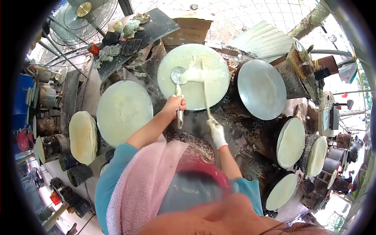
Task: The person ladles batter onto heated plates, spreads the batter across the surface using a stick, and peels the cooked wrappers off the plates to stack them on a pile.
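White-gloved right hand clenches stick; left, ladle.

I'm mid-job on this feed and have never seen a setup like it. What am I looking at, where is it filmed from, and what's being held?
There's no machine arm here: these are a person's own hands. The single picture comes from a camera worn on the head, looking forward and down; its lens bends the edges. The left hand grips the handle of a ladle. The right hand, in a white glove, holds a long thin stick. Both tools reach over a round plate, where a thick pale mixture lies near the ladle's bowl. To the left is a pale-topped disc; to the right, a grey disc. A fan stands at the upper left.
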Demonstrator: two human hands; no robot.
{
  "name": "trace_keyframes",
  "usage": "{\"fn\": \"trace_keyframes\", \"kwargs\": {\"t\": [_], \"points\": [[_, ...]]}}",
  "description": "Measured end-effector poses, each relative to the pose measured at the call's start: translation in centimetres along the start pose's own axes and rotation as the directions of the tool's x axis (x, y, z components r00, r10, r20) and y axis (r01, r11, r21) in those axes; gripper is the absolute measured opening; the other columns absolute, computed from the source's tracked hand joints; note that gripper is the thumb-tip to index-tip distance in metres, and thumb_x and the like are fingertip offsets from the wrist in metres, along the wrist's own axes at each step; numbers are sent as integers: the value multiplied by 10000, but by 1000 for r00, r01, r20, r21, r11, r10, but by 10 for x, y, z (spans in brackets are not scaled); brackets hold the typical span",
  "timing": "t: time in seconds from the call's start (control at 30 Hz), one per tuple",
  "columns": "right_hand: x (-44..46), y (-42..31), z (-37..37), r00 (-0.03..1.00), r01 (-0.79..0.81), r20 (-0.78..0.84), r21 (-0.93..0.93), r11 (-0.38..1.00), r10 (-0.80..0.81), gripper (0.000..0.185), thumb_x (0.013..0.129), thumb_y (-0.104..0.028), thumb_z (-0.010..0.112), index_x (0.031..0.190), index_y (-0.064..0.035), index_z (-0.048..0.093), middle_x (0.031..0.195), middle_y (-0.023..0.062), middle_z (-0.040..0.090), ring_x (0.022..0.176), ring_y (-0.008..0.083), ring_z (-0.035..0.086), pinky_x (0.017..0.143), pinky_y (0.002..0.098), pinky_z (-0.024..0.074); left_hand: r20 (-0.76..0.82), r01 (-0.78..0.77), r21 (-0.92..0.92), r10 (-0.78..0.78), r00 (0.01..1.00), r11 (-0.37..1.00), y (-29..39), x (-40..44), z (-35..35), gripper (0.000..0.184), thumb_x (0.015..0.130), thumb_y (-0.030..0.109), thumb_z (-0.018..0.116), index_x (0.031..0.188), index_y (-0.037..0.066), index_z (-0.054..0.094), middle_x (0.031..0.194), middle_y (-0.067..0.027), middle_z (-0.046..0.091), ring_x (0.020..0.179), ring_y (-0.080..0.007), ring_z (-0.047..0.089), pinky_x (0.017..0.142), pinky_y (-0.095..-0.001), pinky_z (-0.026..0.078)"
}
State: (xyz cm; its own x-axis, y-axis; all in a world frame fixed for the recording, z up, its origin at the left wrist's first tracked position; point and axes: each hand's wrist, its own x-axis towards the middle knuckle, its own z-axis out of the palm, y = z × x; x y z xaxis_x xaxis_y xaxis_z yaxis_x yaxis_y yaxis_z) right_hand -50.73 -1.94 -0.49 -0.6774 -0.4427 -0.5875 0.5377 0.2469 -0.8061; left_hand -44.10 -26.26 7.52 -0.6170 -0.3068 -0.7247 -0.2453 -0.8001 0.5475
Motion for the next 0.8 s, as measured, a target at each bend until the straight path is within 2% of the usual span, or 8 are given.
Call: {"fn": "trace_keyframes", "kwargs": {"t": [0.13, 0.23, 0.33, 0.43, 0.5, 0.6, 0.77, 0.8], "points": [[-37, -40, 50, 944, -289, 151, -47, 956, 293, 296, 883, -325, 627, 1146, -189, 631, 557, -68, 457, 386, 54, 361, 350, 230, 279, 80, 52, -250, -33, 996, 967, -4, 4, 12, 161, 971, 113, 399, 910, -24, 456, 715, -50, 469, 535, -115, 431, 462, -237, 377], [-34, -80, 27, 986, -101, 131, -12, 995, 102, 364, 897, -288, 614, 1219, -119, 607, 654, -43, 542, 465, 54, 443, 397, 227, 342, 643, 465, -677, 150, 751, 570, 23, 9, -55, 204, 990, 139, 368, 991, -40, 465, 691, 3, 441, 476, -70, 398, 454, -209, 344], [35, -60, 5, 989, 146, -16, -81, 986, -148, 302, 910, -247, 616, 1133, -44, 631, 648, -90, 492, 517, 12, 376, 435, 198, 289, 721, 320, -552, 248, 647, 770, 37, -38, -69, 272, 1002, 172, 338, 1071, -75, 428, 655, 37, 398, 409, -48, 378, 418, -216, 305], [55, -43, 0, 973, 196, 184, -326, 925, -141, 305, 906, -213, 629, 1105, 18, 623, 791, -51, 570, 655, 31, 477, 572, 180, 392, 571, -27, -402, 273, 775, 915, 73, -67, -63, 313, 1009, 197, 325, 1107, -85, 419, 646, 38, 369, 378, -26, 342, 402, -210, 297], [35, -60, -3, 969, 85, 247, -322, 943, -3, 331, 901, -199, 634, 1143, 26, 609, 862, -23, 604, 763, 39, 520, 661, 184, 428, 665, 120, -422, 217, 715, 898, 99, -65, -67, 317, 998, 210, 375, 1098, -84, 441, 656, 51, 375, 394, -8, 335, 407, -200, 283], [54, -54, -23, 987, 161, 39, -80, 984, -158, 358, 887, -183, 650, 1175, 24, 604, 906, -3, 635, 798, 53, 538, 734, 188, 442, 565, -62, -163, 145, 812, 985, 120, -69, -60, 295, 987, 230, 416, 1052, -49, 489, 645, 55, 385, 403, -13, 329, 417, -203, 272], [1, -69, -15, 870, 362, 484, -494, 790, -97, 401, 858, -223, 680, 1176, 9, 607, 958, 19, 666, 859, 55, 570, 820, 205, 445, 397, -252, 157, 172, 901, 955, 115, -66, -11, 295, 989, 258, 425, 988, -21, 521, 619, 67, 382, 396, -19, 313, 401, -217, 276], [-7, -68, -26, 912, 228, 406, -392, 891, -54, 401, 851, -234, 684, 1176, -10, 614, 973, 29, 669, 884, 60, 577, 839, 211, 442, 452, -201, 98, 137, 881, 975, 112, -65, 6, 297, 990, 257, 419, 996, -23, 521, 619, 70, 376, 391, -16, 312, 400, -215, 276]]}}
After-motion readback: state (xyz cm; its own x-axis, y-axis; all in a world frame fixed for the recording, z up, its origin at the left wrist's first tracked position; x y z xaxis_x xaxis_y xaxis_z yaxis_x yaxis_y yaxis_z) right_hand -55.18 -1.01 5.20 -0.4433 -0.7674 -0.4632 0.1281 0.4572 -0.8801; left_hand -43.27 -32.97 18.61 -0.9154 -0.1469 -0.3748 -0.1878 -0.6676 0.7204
